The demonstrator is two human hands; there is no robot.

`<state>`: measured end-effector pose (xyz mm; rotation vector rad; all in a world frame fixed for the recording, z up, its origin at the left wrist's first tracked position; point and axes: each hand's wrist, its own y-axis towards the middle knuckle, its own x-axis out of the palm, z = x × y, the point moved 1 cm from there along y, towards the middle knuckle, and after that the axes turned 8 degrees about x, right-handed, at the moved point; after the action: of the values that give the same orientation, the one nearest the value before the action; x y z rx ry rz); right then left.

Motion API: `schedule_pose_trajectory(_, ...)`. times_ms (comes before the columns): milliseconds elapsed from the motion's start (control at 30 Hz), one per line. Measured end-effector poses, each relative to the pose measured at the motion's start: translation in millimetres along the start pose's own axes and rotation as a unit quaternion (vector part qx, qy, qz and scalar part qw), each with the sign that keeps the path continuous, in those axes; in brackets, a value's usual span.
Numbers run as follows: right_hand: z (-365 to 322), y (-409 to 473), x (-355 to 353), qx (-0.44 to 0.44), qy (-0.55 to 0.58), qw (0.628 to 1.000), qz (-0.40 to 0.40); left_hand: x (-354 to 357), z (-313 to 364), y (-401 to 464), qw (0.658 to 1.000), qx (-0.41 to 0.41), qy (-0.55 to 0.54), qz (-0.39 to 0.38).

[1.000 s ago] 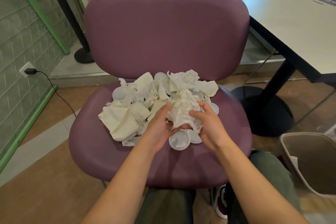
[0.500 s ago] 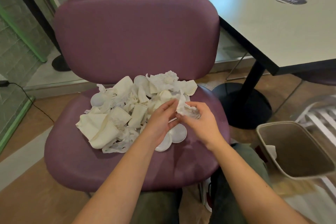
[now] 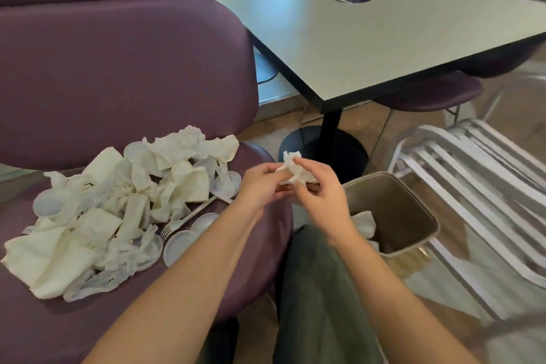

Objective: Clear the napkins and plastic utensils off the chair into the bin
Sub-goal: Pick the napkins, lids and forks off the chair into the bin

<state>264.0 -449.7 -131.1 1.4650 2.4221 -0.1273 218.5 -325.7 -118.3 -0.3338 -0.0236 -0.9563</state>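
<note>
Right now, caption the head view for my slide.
Both hands, left hand and right hand, hold a crumpled napkin near the bin; a litter pile remains on the chair.

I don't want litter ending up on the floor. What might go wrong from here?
1. The crumpled napkin, held by both the left hand and the right hand, is short of the bin; dropped now, it may miss.
2. The fork lies loose at the pile's edge and could slide off the chair.

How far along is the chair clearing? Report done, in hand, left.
Done: a few white napkins lie in the bin. In hand: both the left hand and right hand hold a crumpled napkin beside the bin. Left: the pile and a fork on the chair.
</note>
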Motion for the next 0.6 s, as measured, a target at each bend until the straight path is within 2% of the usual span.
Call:
schedule_pose_trajectory(100, 20, 3, -26, -0.014, -0.121, 0.992, 0.039, 33, -8, 15, 0.996, -0.024, 0.067, -0.044)
schedule_pose_trajectory(233, 41, 8, -63, 0.029, -0.15, 0.984, 0.092, 66, -26, 33, 0.981, -0.034, 0.119, -0.149)
schedule_pose_trajectory(367, 59, 10, -94, 0.056, -0.209, 0.968, 0.128, 94, -46, 43, 0.972, -0.028, 0.115, -0.201)
schedule_pose_trajectory(600, 108, 12, -116, 0.175, -0.231, 0.943, 0.164, 123, -85, 61, 0.961, -0.021, 0.199, -0.191)
